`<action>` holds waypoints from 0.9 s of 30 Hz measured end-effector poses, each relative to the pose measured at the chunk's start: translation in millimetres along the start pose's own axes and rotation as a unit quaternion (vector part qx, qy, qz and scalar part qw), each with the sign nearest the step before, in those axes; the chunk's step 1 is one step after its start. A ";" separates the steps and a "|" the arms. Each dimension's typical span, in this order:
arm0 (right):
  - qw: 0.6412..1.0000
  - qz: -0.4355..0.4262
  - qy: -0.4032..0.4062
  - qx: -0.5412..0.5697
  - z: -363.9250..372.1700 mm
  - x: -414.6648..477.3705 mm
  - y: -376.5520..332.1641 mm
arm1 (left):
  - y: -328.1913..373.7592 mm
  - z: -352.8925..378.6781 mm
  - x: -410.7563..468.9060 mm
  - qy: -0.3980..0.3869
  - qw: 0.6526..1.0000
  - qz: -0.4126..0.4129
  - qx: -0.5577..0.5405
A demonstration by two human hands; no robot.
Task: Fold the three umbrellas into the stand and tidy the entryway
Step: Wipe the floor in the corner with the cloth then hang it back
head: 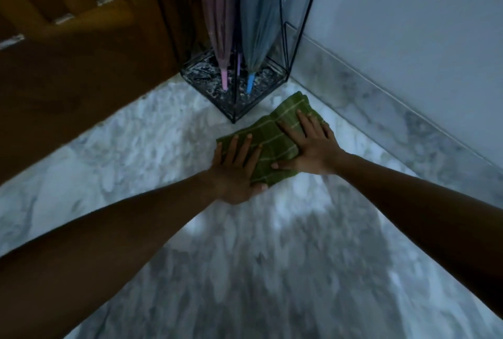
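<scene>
Frankly, my worry is the slick marble floor (136, 134): an uneven push could bunch the green cloth (272, 142) or skid it into the stand (260, 99), just beside it, where the umbrellas (220, 26) stand. The left grip (236, 164) and right grip (307, 145) press flat on the cloth with fingers spread, clamping nothing.

Both bare arms reach forward and down, drawing together. The left hand (236, 168) lies flat on the near left end of the cloth (275, 145), fingers straight and spread, thumb at its near edge. The right hand (311, 145) presses flat on its right part, fingers spread, thumb pointing left.
</scene>
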State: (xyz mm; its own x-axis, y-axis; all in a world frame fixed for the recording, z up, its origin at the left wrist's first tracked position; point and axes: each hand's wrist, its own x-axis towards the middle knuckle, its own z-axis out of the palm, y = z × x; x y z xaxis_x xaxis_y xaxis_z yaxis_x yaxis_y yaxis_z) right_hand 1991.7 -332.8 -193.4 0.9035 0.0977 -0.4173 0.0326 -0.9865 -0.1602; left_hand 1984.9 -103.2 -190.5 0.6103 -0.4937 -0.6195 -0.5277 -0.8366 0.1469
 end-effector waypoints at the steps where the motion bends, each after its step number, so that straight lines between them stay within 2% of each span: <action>1: 1.000 0.014 0.008 0.004 -1.3 3.9 4.3 | 1.9 -6.5 7.5 0.001 1.000 -0.002 0.001; 5: 0.998 0.040 0.053 0.019 -2.6 22.1 14.6 | 3.0 -24.5 32.0 0.023 1.000 -0.019 -0.010; 13: 0.996 0.066 0.043 0.027 4.1 15.8 20.4 | 9.4 -23.6 37.0 0.039 0.999 -0.024 0.001; 22: 0.992 0.120 0.014 0.040 27.3 -66.4 43.5 | 61.5 9.1 16.2 0.018 0.997 0.054 0.044; 27: 0.995 0.100 0.019 0.004 56.5 -129.9 38.0 | 79.4 41.0 -19.3 0.036 0.987 0.125 0.097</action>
State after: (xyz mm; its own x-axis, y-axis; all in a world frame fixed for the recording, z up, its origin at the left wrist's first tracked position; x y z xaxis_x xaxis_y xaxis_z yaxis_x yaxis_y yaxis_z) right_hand 1851.5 -375.5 -195.8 0.9071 -0.1049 -0.4077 -0.1520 -0.9847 -0.0848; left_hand 1907.0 -150.4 -198.6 0.4827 -0.7005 -0.5257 -0.7658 -0.6288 0.1347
